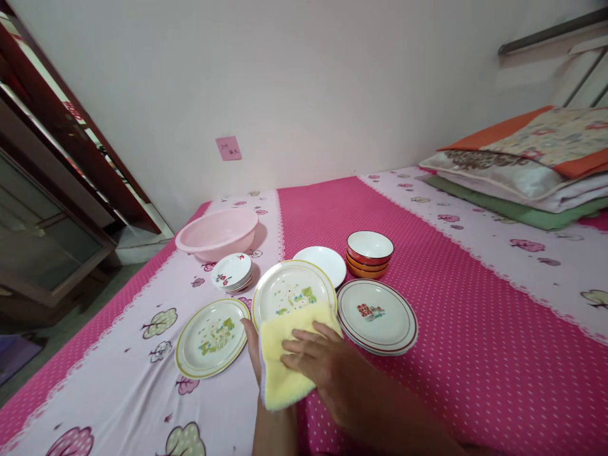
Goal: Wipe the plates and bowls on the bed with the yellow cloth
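A yellow cloth [280, 354] lies over the near edge of a yellow-rimmed plate [291, 290] that is lifted and tilted toward me. My right hand [323, 367] rests flat on the cloth, fingers stretched out. My left hand [254, 345] is under the cloth and holds the plate's near edge; only its thumb side shows. A second yellow-rimmed plate [211, 337] lies flat to the left. A red-rimmed plate stack [377, 315] lies to the right.
On the pink bedspread [475, 329] behind stand a pink basin [217, 233], a stack of small saucers [232, 272], a white plate [320, 263] and stacked orange bowls [369, 254]. Folded bedding [522, 171] lies at the far right. A dark wooden cabinet [57, 190] stands left.
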`<state>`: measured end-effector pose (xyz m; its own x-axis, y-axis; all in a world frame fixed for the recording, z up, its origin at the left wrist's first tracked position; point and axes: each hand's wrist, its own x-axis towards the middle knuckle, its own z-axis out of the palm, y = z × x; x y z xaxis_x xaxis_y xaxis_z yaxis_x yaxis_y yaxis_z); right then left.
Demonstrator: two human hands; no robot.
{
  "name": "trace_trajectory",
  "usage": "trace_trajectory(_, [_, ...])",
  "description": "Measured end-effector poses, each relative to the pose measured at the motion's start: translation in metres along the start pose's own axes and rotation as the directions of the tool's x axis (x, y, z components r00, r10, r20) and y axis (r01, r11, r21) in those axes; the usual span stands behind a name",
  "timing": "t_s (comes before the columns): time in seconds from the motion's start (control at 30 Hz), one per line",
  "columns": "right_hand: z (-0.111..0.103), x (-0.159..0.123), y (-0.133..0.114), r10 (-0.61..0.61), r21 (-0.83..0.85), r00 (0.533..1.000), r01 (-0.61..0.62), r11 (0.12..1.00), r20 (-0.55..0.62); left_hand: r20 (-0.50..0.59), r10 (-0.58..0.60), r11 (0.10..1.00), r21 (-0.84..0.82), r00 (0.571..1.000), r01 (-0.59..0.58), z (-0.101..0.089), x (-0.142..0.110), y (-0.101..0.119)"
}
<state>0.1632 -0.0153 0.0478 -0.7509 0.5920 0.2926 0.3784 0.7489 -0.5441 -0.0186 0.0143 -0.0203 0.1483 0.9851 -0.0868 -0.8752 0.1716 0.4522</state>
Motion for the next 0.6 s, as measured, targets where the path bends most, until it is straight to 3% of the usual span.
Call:
trace_trajectory(0.1, [-0.005, 0.011, -0.007, 0.043, 0.048, 0.999, -0.044, 0.998, 0.024, -0.183, 0.127, 0.95, 0.306, 0.975, -0.066, 0.006, -0.002, -0.02])
trace_trajectory(0.2, [-0.005, 0.022, -0.001, 0.055, 0.02, 0.998, -0.054, 0.998, -0.017, -0.207, 0.311, 0.896, 0.39, 0.928, -0.213, 0.021, 0.003, -0.046])
trace_trajectory(0.27, [-0.002, 0.028, 0.008, 0.054, -0.048, 0.993, -0.059, 0.997, -0.106, -0.204, 0.375, 0.88, 0.386, 0.904, -0.278, 0.034, 0.008, -0.059])
trace_trajectory(0.37, [0.001, 0.032, 0.026, 0.04, -0.182, 0.961, -0.092, 0.979, -0.273, -0.203, 0.298, 0.928, 0.289, 0.933, -0.234, 0.051, 0.016, -0.065])
trace_trajectory(0.47, [-0.006, 0.028, 0.043, 0.089, -0.272, 0.914, -0.209, 0.939, -0.397, -0.191, 0.105, 0.994, -0.002, 0.976, -0.107, 0.062, 0.021, -0.064])
trace_trajectory(0.53, [-0.017, 0.021, 0.054, 0.14, -0.306, 0.879, -0.303, 0.902, -0.455, -0.091, -0.016, 0.988, -0.156, 0.996, 0.002, 0.065, 0.022, -0.063])
trace_trajectory(0.6, [-0.029, 0.011, 0.065, 0.182, -0.33, 0.847, -0.38, 0.864, -0.499, 0.009, -0.061, 0.983, -0.171, 0.998, 0.062, 0.066, 0.022, -0.062])
